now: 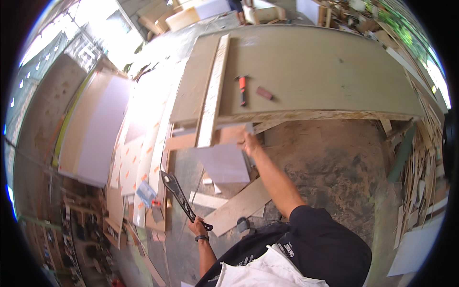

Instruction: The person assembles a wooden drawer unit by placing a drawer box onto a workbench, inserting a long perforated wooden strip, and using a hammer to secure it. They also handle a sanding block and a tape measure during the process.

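My left hand [197,226] is closed around the lower end of a long flat black tool [179,196]. The tool has openings along its body and a curved end by my hand; its exact kind is not clear. It slants up and to the left, above the floor. My right hand [248,144] is stretched forward to the right end of a brown board [181,142] at the workbench's near edge. Its fingers are blurred, so whether they grip the board does not show. A long narrow white-faced strip [213,95] lies lengthwise across the bench and over the brown board.
On the large workbench top [306,62] lie a red-and-black hammer [242,90] and a dark red block [265,93]. Board offcuts [241,205] litter the floor below. Scrap strips [420,177] pile up on the right; large panels [95,124] lean at left.
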Available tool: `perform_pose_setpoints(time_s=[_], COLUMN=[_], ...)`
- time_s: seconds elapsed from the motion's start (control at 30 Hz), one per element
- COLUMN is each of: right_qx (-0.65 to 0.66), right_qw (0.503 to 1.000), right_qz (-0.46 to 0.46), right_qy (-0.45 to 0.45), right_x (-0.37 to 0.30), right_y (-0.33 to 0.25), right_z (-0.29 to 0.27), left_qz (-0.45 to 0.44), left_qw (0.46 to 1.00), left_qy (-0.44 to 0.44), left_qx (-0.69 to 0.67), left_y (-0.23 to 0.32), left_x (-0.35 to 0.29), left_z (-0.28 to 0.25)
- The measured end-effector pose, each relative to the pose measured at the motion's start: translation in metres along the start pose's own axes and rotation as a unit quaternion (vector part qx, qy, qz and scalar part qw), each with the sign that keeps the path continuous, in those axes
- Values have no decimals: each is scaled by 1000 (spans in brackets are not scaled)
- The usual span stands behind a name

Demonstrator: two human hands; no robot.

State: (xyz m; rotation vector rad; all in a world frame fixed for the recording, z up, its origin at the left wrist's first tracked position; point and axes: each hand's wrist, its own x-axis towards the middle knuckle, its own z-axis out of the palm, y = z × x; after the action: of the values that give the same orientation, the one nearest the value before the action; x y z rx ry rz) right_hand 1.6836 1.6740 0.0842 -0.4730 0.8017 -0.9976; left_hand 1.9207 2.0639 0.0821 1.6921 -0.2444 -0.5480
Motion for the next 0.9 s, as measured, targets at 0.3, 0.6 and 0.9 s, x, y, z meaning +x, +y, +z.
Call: perform_pose_setpoints(time_s=[0.3, 0.6, 0.9], right_qx=[-235, -538, -688], right_qw=[965, 677, 556], right_qz=[63, -422, -330], right_qy=[-95, 272, 328], right_x=[-159, -344, -412], right_y=[-94, -308, -455], right_z=[-146, -327, -521], left_qz=[152, 209, 254], left_qw=[960, 732, 492], left_qy=[-217, -625, -807], left_qx=[-89, 171, 204], left_y=[87, 117, 88], left_x=[-193, -405, -623], left_z=[288, 503, 745])
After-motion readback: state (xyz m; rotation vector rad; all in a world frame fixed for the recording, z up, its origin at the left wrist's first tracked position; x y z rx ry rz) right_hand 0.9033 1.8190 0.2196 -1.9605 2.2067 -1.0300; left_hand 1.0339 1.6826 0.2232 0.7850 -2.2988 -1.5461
